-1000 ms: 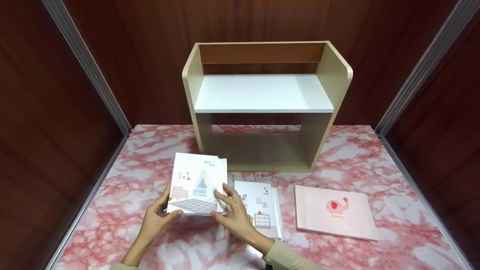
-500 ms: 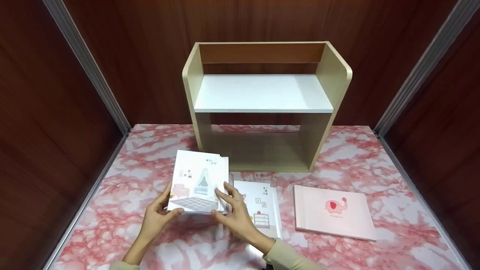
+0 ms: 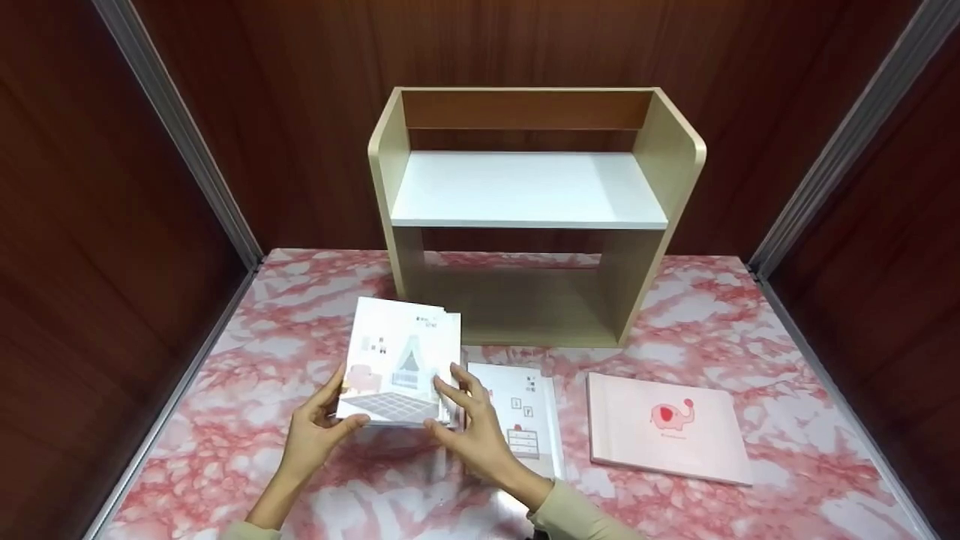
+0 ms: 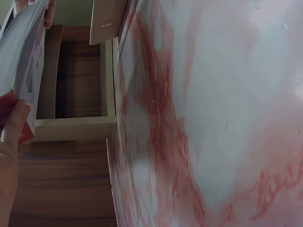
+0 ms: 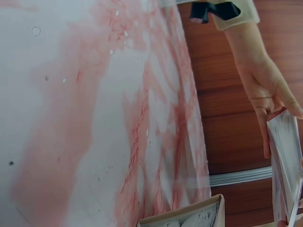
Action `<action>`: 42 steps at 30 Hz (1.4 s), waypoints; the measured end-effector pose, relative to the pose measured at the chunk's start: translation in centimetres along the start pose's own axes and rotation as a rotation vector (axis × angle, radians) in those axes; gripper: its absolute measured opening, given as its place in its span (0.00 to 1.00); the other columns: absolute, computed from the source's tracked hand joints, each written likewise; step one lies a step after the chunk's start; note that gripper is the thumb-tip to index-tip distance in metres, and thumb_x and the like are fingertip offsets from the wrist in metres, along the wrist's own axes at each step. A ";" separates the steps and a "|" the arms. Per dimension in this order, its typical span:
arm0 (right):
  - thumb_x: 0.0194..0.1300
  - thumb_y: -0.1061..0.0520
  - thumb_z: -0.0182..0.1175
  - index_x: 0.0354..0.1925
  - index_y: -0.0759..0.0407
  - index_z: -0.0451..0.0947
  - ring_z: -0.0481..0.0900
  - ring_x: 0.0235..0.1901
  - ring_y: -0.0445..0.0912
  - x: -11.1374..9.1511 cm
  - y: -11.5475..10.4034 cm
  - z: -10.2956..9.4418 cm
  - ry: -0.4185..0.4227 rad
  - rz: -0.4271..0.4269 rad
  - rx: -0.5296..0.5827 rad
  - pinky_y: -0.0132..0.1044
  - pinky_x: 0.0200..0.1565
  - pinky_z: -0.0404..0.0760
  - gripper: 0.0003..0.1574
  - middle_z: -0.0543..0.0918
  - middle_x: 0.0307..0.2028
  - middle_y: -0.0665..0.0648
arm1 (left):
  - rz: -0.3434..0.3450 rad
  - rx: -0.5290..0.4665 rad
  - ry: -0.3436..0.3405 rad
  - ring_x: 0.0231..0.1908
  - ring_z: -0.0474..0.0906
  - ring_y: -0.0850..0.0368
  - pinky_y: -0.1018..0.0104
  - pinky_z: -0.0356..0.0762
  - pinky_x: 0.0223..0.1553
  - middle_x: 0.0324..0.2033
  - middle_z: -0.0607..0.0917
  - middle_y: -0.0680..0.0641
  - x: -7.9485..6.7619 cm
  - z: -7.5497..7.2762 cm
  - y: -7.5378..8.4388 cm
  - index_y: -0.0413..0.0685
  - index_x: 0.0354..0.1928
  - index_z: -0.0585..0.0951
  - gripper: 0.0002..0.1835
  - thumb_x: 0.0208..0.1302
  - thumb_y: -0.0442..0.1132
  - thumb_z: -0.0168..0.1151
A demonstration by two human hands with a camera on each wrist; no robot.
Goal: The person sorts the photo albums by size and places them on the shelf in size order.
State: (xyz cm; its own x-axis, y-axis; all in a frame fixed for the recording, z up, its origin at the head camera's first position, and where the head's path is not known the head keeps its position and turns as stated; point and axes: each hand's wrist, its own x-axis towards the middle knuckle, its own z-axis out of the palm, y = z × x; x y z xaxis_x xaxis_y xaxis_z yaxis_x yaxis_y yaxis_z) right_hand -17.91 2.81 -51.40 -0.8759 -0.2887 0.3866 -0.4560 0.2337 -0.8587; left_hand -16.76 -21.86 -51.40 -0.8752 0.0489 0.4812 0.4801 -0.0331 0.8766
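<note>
A small stack of white books (image 3: 390, 356) is held above the table, the top cover printed with a grey canopy tent and checked rug. My left hand (image 3: 311, 435) grips its lower left edge, thumb on top. On the lower right edge, my right hand (image 3: 478, 431) holds it with thumb and fingers. The left wrist view shows page edges of the held books (image 4: 23, 52) and a red corner beside the left hand (image 4: 12, 137). Partly under my right forearm lie more white books (image 3: 517, 409) with a drawn chest of drawers.
A two-level wooden shelf (image 3: 529, 223) with a white upper board stands behind the books. To the right, a pink book with a red elephant (image 3: 675, 431) lies on the pink marbled table (image 3: 765, 337). Dark wood panels enclose the sides and back.
Both hands have shifted the stack of white books slightly away from me and to the right, keeping their grip. The books on the table and the shelf stay put.
</note>
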 end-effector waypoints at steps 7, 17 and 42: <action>0.57 0.48 0.64 0.63 0.55 0.68 0.55 0.65 0.57 0.0 0.1 -0.3 -0.012 -0.014 -0.041 0.56 0.61 0.64 0.37 0.55 0.68 0.59 | 0.072 -0.003 -0.019 0.42 0.79 0.60 0.72 0.80 0.36 0.46 0.80 0.41 0.1 0.2 -0.1 0.31 0.66 0.60 0.42 0.46 0.16 0.63; 0.55 0.61 0.66 0.61 0.64 0.69 0.56 0.64 0.62 0.2 -1.0 -0.9 0.021 -0.030 -0.046 0.61 0.60 0.61 0.35 0.57 0.66 0.68 | 0.026 -0.013 -0.018 0.44 0.79 0.59 0.71 0.81 0.37 0.47 0.81 0.41 0.4 0.6 0.1 0.35 0.67 0.60 0.42 0.47 0.18 0.64; 0.56 0.50 0.66 0.63 0.54 0.68 0.57 0.65 0.54 0.2 -0.4 -1.5 0.034 -0.052 -0.065 0.56 0.61 0.63 0.37 0.57 0.68 0.59 | 0.075 0.075 -0.013 0.42 0.79 0.60 0.71 0.81 0.34 0.48 0.77 0.28 1.0 1.2 0.2 0.30 0.66 0.60 0.42 0.45 0.15 0.63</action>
State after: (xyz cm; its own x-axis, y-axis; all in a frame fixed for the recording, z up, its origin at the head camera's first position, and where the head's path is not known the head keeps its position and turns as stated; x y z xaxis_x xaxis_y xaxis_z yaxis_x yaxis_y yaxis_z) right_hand -18.16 4.00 -50.48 -0.8552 -0.2709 0.4418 -0.5090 0.2789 -0.8143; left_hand -17.48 -20.61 -50.70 -0.8362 0.0617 0.5450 0.5476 0.0376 0.8359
